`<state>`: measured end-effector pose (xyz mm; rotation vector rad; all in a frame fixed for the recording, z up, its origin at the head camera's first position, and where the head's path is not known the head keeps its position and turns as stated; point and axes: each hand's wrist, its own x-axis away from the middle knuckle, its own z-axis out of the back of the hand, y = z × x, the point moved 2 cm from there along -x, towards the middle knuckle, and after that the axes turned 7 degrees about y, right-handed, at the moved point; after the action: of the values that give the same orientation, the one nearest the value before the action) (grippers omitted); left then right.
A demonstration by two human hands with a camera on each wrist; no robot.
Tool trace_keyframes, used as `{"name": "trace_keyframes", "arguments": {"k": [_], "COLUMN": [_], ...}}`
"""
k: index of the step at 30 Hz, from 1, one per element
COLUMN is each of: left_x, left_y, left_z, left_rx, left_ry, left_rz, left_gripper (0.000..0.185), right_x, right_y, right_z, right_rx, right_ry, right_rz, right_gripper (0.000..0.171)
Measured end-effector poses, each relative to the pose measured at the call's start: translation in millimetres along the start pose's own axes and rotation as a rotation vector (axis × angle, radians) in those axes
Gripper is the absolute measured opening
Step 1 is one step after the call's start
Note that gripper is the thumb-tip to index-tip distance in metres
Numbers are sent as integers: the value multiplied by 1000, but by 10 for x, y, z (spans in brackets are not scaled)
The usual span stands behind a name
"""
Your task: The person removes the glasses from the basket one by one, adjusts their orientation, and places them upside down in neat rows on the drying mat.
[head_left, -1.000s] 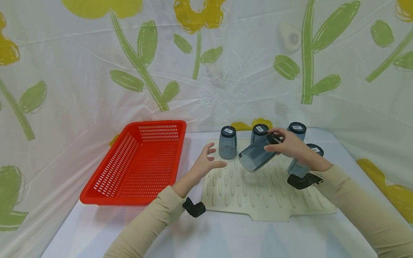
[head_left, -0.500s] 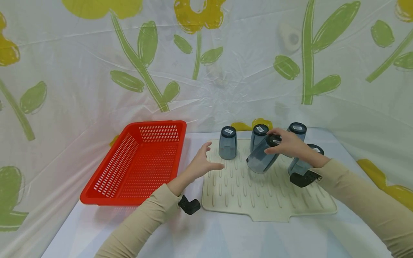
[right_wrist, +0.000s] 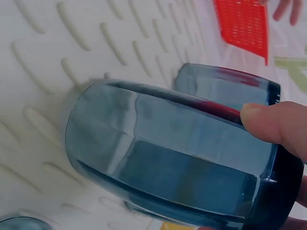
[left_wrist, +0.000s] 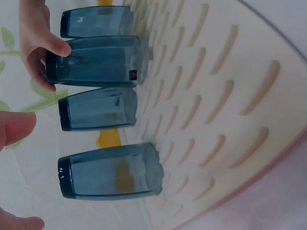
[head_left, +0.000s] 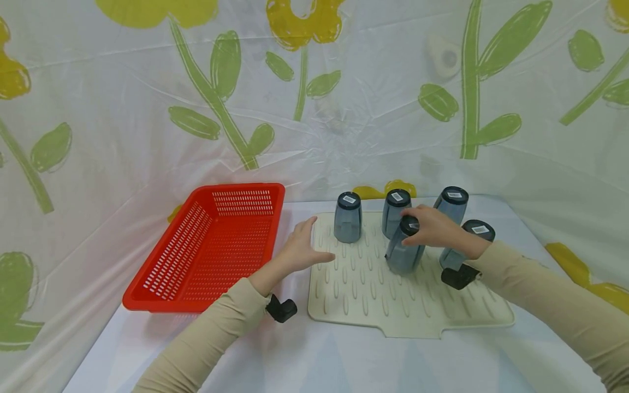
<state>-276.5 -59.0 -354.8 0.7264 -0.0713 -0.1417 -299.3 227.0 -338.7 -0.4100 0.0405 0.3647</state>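
My right hand (head_left: 434, 228) grips a smoky blue tumbler (head_left: 403, 257) round its dark base, thumb on one side and fingers on the other. The tumbler is upside down, its mouth right at the cream ridged drying mat (head_left: 358, 305). In the right wrist view, this tumbler (right_wrist: 163, 148) fills the middle and hides part of another behind it. Several matching tumblers stand inverted on the mat, among them a left one (head_left: 348, 218), a back middle one (head_left: 393, 215) and a right one (head_left: 479, 232). Left of the mat, my left hand (head_left: 297, 251) hovers with fingers spread, holding nothing.
A red perforated plastic basket (head_left: 203, 303) sits on the table at the left, beside my left forearm. Behind everything hangs a white sheet (head_left: 363, 136) printed with flowers. The table (head_left: 344, 363) has a white cover.
My right hand has tipped the tumbler from a slant to nearly upright and lowered it to the mat. My left hand has drawn back slightly to the left.
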Motion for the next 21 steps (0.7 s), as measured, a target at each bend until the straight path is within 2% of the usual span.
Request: {"name": "trace_keyframes", "arguments": {"k": [10, 21], "left_x": [10, 27], "left_y": [-61, -112], "left_z": [14, 13], "left_rx": [-94, -228], "left_ry": [2, 27], "left_rz": [-10, -28], "left_gripper": [94, 96], "right_x": [-5, 42], "right_y": [-24, 16], "right_z": [-83, -59], "right_rx": [47, -18], "right_ry": [-52, -94], "right_rz": [-1, -19], "right_gripper": [66, 71]}}
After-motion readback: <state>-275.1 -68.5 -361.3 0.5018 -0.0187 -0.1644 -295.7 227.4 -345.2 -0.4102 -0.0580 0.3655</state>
